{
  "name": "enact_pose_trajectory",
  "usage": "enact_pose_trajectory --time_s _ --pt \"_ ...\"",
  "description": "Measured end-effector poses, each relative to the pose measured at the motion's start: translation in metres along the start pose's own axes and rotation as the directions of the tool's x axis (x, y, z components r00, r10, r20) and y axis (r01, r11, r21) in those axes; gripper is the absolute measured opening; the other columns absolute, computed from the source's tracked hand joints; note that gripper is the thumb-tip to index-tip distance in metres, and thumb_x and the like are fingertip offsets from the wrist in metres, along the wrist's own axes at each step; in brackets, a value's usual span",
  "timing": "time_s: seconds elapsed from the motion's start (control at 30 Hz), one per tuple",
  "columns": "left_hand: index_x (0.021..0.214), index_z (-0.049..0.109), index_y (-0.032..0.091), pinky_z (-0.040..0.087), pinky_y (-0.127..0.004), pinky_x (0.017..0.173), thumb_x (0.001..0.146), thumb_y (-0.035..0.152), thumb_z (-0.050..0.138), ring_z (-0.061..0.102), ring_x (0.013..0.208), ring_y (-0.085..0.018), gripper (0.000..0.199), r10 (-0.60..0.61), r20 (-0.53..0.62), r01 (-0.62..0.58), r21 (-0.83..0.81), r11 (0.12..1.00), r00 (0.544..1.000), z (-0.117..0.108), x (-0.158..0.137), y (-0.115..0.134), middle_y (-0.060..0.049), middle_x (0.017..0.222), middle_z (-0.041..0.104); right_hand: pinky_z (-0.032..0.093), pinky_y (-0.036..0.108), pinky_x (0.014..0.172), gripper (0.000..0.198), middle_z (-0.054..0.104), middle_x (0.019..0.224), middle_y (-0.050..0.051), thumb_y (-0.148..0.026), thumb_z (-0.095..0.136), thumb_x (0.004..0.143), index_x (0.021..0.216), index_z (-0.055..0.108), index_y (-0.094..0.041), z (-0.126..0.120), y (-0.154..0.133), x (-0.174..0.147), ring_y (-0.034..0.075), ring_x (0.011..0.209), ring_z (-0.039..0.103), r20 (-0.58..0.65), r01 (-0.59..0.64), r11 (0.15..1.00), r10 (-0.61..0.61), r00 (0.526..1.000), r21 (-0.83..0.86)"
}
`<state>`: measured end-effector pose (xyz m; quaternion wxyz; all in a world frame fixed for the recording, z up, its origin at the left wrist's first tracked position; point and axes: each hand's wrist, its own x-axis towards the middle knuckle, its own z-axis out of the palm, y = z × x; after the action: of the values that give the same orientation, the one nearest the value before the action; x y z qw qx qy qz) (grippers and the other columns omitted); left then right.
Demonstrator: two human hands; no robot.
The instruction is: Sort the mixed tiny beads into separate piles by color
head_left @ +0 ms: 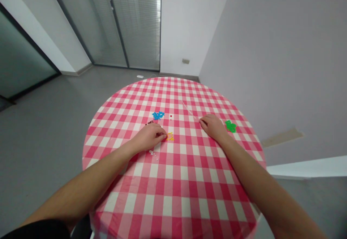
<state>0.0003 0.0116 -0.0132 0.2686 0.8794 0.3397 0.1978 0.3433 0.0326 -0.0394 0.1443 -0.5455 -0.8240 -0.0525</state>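
Observation:
My left hand (149,136) rests on the table with thumb and fingers pinched together at the edge of a small group of yellow pieces (170,136). What the pinch holds, if anything, is too small to make out. Dark brown pieces (150,123) lie just beyond its knuckles, partly hidden, and small white pieces (151,153) lie on the near side. To the right, my right hand (213,126) lies with fingers curled together. A thin pale strand (189,109) runs toward its fingertips; whether they grip it is unclear. Bright green pieces (230,126) lie beside that hand.
A cluster of blue pieces (158,115) lies beyond my left hand, with tiny red pieces (171,116) beside it. Everything rests on a round table with a red-and-white checked cloth (173,184). A grey wall (284,69) stands to the right, glass partitions (135,25) behind.

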Motion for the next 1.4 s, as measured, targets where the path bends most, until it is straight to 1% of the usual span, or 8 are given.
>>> enact_pose_trajectory --time_s 0.27,0.53,0.67,0.77,0.9,1.2,1.27,1.4 --pt "0.085 0.073 0.022 0.047 -0.037 0.084 0.092 0.020 0.055 0.065 0.083 -0.018 0.020 -0.003 0.000 0.003 0.013 1.000 1.000 -0.002 0.001 0.004 -0.002 0.087 0.075 0.049 0.042 0.079 0.033 0.071 0.084 0.013 -0.027 0.044 0.095 0.081 0.073 -0.018 0.000 0.015 0.000 0.028 0.082 0.063 -0.018 -0.186 0.982 0.185 0.983 -0.042" --pt "0.086 0.074 0.021 0.047 -0.036 0.084 0.093 0.021 0.054 0.064 0.083 -0.018 0.021 -0.001 -0.004 0.001 0.014 1.000 1.000 -0.001 0.000 0.003 -0.002 0.088 0.075 0.047 0.041 0.079 0.034 0.071 0.085 0.014 -0.028 0.044 0.096 0.085 0.074 -0.016 -0.003 0.012 0.000 0.027 0.082 0.062 -0.001 -0.192 0.980 0.192 0.981 -0.059" --pt "0.087 0.074 0.020 0.047 -0.035 0.084 0.093 0.021 0.054 0.064 0.084 -0.019 0.021 0.000 0.008 0.000 0.018 1.000 1.000 0.000 0.000 0.000 -0.003 0.089 0.075 0.045 0.038 0.080 0.036 0.069 0.089 0.014 -0.034 0.043 0.099 0.094 0.074 -0.016 -0.003 0.014 0.000 0.027 0.087 0.061 0.021 -0.125 0.989 0.127 0.992 -0.077" --pt "0.087 0.074 0.020 0.047 -0.034 0.083 0.092 0.020 0.054 0.064 0.084 -0.019 0.021 0.000 0.010 0.000 0.022 1.000 1.000 0.001 -0.001 -0.001 -0.003 0.089 0.075 0.044 0.036 0.079 0.034 0.068 0.087 0.013 -0.032 0.044 0.098 0.090 0.072 -0.015 -0.001 0.016 0.005 0.025 0.087 0.060 0.046 -0.098 0.991 0.102 0.994 -0.094" --pt "0.086 0.074 0.021 0.048 -0.034 0.081 0.092 0.020 0.055 0.065 0.083 -0.019 0.020 -0.014 0.003 0.014 0.010 1.000 1.000 0.000 -0.001 0.000 -0.003 0.088 0.075 0.043 0.035 0.075 0.031 0.067 0.085 0.012 -0.031 0.046 0.097 0.084 0.069 -0.016 0.001 0.017 0.015 0.025 0.084 0.059 0.061 -0.124 0.984 0.132 0.989 -0.127" --pt "0.086 0.075 0.020 0.048 -0.032 0.081 0.093 0.023 0.055 0.065 0.082 -0.018 0.021 -0.041 0.018 0.041 0.009 0.999 0.999 -0.001 0.000 0.000 -0.003 0.088 0.075 0.043 0.034 0.070 0.037 0.067 0.081 0.012 -0.035 0.044 0.098 0.078 0.069 -0.016 0.004 0.018 0.031 0.023 0.079 0.060 0.085 -0.200 0.962 0.219 0.972 -0.188" --pt "0.086 0.075 0.020 0.048 -0.032 0.081 0.092 0.023 0.055 0.065 0.082 -0.018 0.021 -0.042 0.018 0.042 0.001 0.999 0.999 -0.001 0.000 0.000 -0.003 0.088 0.075 0.046 0.035 0.073 0.038 0.068 0.086 0.013 -0.035 0.043 0.098 0.082 0.071 -0.015 0.003 0.015 0.029 0.024 0.084 0.061 0.048 -0.215 0.961 0.227 0.973 -0.176" --pt "0.085 0.074 0.021 0.048 -0.032 0.079 0.092 0.022 0.055 0.066 0.081 -0.017 0.020 -0.059 0.009 0.060 -0.044 0.997 0.998 -0.002 -0.001 0.000 -0.003 0.087 0.075 0.048 0.038 0.086 0.040 0.066 0.101 0.016 -0.037 0.041 0.099 0.099 0.073 -0.014 -0.004 0.016 0.011 0.028 0.100 0.060 -0.161 -0.236 0.962 0.214 0.963 -0.134"
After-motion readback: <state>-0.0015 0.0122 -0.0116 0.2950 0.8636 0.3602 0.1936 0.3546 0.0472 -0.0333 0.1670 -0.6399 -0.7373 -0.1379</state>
